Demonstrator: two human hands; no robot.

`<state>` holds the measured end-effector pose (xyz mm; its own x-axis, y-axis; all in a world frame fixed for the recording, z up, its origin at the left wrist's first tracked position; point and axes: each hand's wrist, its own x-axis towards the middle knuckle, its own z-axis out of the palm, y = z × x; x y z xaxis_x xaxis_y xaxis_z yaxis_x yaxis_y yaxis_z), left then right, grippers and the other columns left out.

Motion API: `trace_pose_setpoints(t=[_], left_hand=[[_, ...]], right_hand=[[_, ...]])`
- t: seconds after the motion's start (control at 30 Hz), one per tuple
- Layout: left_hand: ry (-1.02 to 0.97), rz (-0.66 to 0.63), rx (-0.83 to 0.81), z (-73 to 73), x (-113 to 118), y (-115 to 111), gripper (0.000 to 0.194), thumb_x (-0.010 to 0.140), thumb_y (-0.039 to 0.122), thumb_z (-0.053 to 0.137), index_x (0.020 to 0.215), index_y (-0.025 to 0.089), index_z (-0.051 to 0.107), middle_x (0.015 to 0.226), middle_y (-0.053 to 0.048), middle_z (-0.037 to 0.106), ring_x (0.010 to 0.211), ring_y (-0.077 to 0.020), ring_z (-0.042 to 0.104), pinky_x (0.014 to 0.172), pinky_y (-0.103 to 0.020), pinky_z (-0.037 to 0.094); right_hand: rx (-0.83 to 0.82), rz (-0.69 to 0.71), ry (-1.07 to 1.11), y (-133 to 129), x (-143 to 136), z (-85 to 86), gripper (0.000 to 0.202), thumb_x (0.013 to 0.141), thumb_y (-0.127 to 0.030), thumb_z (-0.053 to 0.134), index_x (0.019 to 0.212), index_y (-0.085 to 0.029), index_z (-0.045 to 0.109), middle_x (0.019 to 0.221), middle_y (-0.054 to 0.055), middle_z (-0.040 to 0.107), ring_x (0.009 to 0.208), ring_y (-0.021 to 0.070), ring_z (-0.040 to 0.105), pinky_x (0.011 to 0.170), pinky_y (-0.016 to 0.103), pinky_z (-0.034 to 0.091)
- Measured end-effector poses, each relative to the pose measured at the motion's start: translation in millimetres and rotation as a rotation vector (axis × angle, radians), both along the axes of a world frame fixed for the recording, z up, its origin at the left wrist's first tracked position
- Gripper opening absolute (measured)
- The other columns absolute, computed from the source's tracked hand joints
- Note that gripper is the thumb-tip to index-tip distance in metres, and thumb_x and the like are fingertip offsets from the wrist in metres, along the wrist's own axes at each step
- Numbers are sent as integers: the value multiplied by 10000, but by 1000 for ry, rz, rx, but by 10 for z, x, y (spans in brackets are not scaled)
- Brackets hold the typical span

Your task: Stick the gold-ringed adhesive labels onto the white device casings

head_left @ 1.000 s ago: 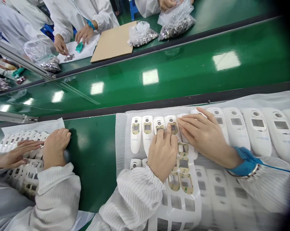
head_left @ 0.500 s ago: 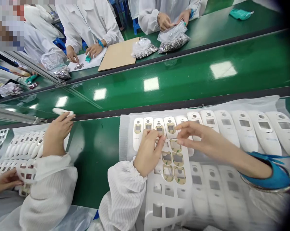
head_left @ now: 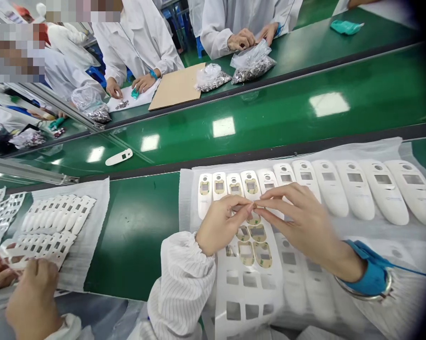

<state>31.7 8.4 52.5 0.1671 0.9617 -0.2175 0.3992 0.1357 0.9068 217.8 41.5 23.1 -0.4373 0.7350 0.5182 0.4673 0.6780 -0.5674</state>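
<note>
Right hand has neared left hand above tan, windowed stickers.

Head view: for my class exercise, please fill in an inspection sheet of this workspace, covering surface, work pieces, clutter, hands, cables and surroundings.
Surface: green table, partly under a white sheet.
Work pieces: white covers in a row, the leftmost four with tan frames around their windows; nearer, a perforated backing sheet bearing more tan frames.
Clutter: cardboard and bags of metallic parts opposite; a lone cover on the green strip between.
Hands: left hand and right hand meet at the fingertips above the backing sheet; anything pinched is too small to tell.
Cables: blue cord from the right wristband.
Surroundings: white-coated co-workers opposite; another's hand at left.
</note>
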Motion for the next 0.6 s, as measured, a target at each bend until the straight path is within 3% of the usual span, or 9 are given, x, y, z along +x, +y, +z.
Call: trace_pose_setpoints(t=[0.2, 0.3, 0.37, 0.6], left_hand=[[-59, 7, 55, -15, 10, -33, 185, 905, 278, 552, 899, 212, 725, 801, -27, 697, 829, -176, 602, 755, -304, 489], [-95, 0, 49, -24, 6, -48, 186, 903, 271, 553, 902, 208, 729, 820, -36, 699, 839, -181, 602, 744, -304, 493], [-124, 6, 34, -33, 9, -54, 184, 897, 270, 558, 891, 204, 730, 822, -37, 703, 845, -182, 605, 747, -300, 492], [-230, 183, -193, -98, 91, 1, 188, 828, 271, 583, 731, 167, 706, 718, -27, 693, 720, -157, 621, 707, -271, 490]], right_hand=[[-471, 14, 127, -6, -3, 20, 89, 846, -363, 664, 847, -278, 692, 905, 12, 697, 859, 220, 652, 777, 396, 530], [-543, 31, 115, 3, 6, 48, 84, 838, -359, 674, 826, -277, 683, 884, -2, 703, 830, 211, 655, 762, 381, 519], [-470, 32, 86, -5, 3, 64, 72, 849, -332, 666, 811, -271, 667, 858, -13, 706, 812, 206, 654, 766, 385, 494], [157, -27, -120, -104, -52, 28, 120, 879, -124, 598, 881, -240, 632, 910, -11, 737, 776, 191, 625, 795, 401, 394]])
